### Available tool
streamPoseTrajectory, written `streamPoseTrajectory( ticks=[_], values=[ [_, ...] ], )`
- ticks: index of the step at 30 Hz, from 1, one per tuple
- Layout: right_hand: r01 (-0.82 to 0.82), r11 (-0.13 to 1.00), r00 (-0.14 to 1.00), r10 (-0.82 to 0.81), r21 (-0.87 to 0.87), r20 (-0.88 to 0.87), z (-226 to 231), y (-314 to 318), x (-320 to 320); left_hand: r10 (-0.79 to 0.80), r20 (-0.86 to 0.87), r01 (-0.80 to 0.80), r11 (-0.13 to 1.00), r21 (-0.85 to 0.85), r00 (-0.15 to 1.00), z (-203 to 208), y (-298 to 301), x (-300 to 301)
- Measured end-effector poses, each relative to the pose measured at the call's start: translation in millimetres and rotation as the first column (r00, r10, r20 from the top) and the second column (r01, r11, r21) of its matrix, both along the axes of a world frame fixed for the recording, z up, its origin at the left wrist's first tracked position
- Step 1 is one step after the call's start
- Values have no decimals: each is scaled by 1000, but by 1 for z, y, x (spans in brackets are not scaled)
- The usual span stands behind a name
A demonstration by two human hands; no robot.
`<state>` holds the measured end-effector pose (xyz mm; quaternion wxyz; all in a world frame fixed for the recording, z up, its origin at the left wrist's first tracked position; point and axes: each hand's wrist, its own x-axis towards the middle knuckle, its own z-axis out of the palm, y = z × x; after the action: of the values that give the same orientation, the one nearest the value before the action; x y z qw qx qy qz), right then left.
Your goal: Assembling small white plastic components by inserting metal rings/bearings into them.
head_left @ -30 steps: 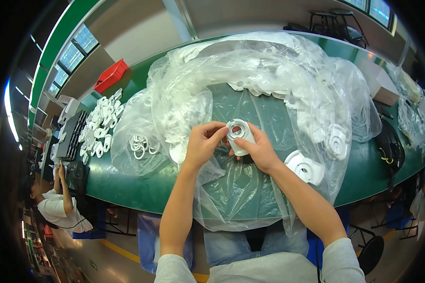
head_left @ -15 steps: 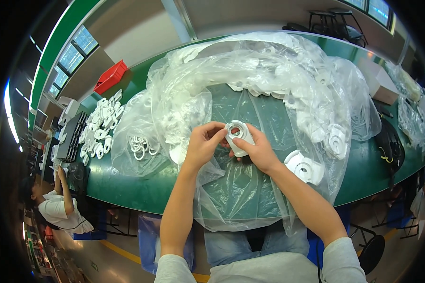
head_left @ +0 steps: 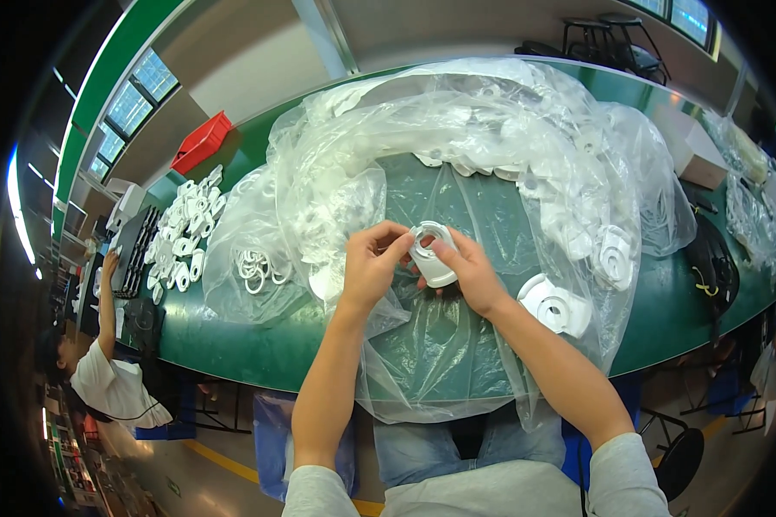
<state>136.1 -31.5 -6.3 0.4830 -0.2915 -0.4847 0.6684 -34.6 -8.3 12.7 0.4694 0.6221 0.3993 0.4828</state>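
A white plastic part with a round ring opening (head_left: 437, 270) is held between both hands above the green table. My left hand (head_left: 375, 264) is closed, thumb and fingertips pinching at the part's ring edge. From the other side my right hand (head_left: 475, 274) grips the part, its thumb over the ring and its other fingers partly hidden beneath. Just right of my right wrist, a similar white part (head_left: 555, 307) with a round opening lies on the clear plastic sheet. Another white part (head_left: 613, 258) rests beyond it, within the plastic.
A large clear plastic bag (head_left: 491, 121) full of white parts arcs around the far side. White rings (head_left: 259, 270) lie in a bag at left, beside a pile of white parts (head_left: 184, 226). A red bin (head_left: 202, 142) stands farther back. At far left sits a co-worker (head_left: 121, 383).
The white part has tilted in my fingers, showing more of its side. My right thumb has shifted up towards the ring. The co-worker's arm has reached farther forward.
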Motion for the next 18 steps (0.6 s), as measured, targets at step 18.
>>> streamPoseTrajectory(
  ticks=[18],
  values=[
    [32, 999, 999, -33, 30, 32, 1, 0, 0, 15, -65, -15, 1000, 11, 998, 1, -2, 1]
  ],
)
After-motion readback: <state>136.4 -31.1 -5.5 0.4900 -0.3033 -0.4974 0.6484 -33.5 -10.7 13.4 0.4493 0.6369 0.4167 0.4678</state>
